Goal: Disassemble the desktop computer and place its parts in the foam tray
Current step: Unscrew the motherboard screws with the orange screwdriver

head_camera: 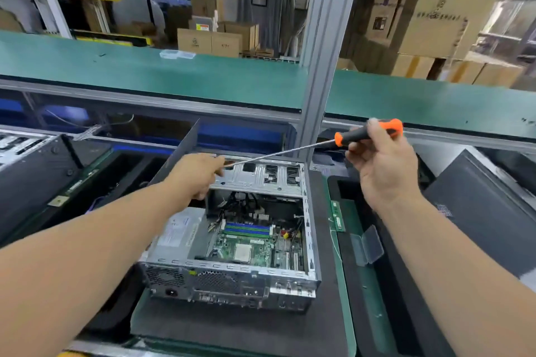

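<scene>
Green shelf [145, 72] beyond both hands, brown boxes [429, 17] behind. Right hand [383, 165] gripping orange screwdriver [368, 132]. Left hand [197, 174] at open computer [232, 240]; grip unclear.

Factory/warehouse assembly line: green belt [145, 72] on aluminium frame [322, 38], stacked cartons [429, 17] behind, open PC [232, 240] on bench, foam tray [377, 284] beside it.

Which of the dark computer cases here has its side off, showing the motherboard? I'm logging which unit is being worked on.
The middle desktop computer, under both hands, shows its motherboard. The left case and right case show only closed dark panels.
</scene>
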